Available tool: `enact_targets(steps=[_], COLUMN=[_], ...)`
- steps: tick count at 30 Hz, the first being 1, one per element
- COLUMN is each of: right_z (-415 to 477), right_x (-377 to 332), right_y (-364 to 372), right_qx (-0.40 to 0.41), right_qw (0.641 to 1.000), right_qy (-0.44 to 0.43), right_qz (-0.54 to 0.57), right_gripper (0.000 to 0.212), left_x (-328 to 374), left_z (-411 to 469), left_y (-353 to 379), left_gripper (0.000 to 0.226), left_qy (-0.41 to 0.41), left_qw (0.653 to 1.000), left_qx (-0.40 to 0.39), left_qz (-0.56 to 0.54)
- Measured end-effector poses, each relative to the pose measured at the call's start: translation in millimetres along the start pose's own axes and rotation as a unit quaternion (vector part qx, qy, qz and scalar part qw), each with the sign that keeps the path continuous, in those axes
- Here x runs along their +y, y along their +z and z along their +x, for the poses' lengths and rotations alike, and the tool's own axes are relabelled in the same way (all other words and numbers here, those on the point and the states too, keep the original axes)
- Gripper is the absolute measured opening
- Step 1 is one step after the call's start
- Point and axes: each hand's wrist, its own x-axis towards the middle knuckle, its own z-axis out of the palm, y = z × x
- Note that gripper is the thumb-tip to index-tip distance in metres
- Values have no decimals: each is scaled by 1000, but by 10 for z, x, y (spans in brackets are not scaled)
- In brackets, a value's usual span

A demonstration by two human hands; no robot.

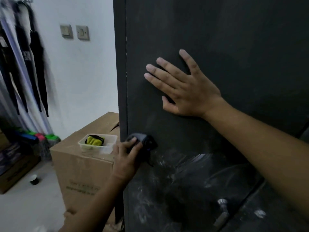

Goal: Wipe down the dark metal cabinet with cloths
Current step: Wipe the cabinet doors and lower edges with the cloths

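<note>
Grey cloth (142, 139): position and hold, please (Inspector A)

Lower centre of frame, bunched and pressed against the dark metal cabinet (234, 39) just inside its left edge. It is gripped by the left hand (126, 156), fingers curled over the wad (Inspector B)

And the other hand? (Inspector A)

Flat on the panel at mid-frame is the right hand (184, 91), fingers straight and spread, holding nothing; apparently bracing (Inspector B)

Which relation governs the next stroke? (Inspector A)

Pale dust streaks (192, 161) lie to the right of and below the cloth, running towards the lower right of the frame, where a metal handle (221, 213) stands. Of the two, the left hand is nearer them; the right hand sits above, well apart. In my judgement the wipe should travel rightwards and down across the panel (Inspector B)

Spare cloths? (Inspector A)

One yellow-green cloth (94, 140) in a clear plastic tub (100, 135) on a cardboard box (80, 168), just left of the cabinet, near the gripping hand (Inspector B)
</note>
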Motion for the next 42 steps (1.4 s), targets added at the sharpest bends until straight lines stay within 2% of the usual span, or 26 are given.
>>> enact_targets(steps=[4,8,13,16,19,21,23,25,26,28,30,32,35,37,40,42], right_z=[-10,-18,-16,-13,-14,-8,-6,-7,-4,-1,0,-2,-5,-5,-7,-6], right_x=[13,10,-5,-6,-8,-4,2,0,-4,0,1,-1,-7,-4,-5,-15], right_y=[9,1,-11,-15,-20,-21,-21,-26,-28,-39,-47,-46,-46,-46,-37,-31], right_qx=[-10,-8,-8,-4,0,1,0,-3,-4,-5,-7,-11,-9,-9,-5,-3], right_qw=[1000,1000,999,999,999,999,999,999,998,998,998,997,996,996,996,996], right_qy=[-9,-3,3,9,11,10,11,12,12,13,13,15,20,22,22,22], right_qz=[8,16,38,43,43,49,52,53,54,59,64,72,82,82,81,83], right_gripper=[67,68,67,65,65,65,65,65,65,65,65,65,64,64,64,63], left_x=[-51,-140,-115,-74,-53,-23,27,33,9,-10,-14,14,131,205,236,242], left_z=[-248,37,543,498,112,-180,-399,-501,-484,-385,-233,-22,377,514,434,251], left_y=[-25,-271,-399,-307,-189,-143,-155,-165,-180,-216,-309,-384,-392,-309,-133,-11], left_gripper=[41,37,47,45,49,53,38,40,41,49,71,75,59,54,45,39], left_qy=[54,155,-30,-52,-15,-39,30,130,155,181,168,126,59,51,57,74], left_qw=[991,979,999,998,999,992,985,968,961,955,956,973,994,997,997,996], left_qx=[-122,-132,-14,11,-41,-116,-172,-216,-227,-233,-238,-189,-68,-9,33,17], left_qz=[-13,1,-14,-16,-5,-5,-4,-12,-18,-27,-32,-42,-62,-60,-42,-49])
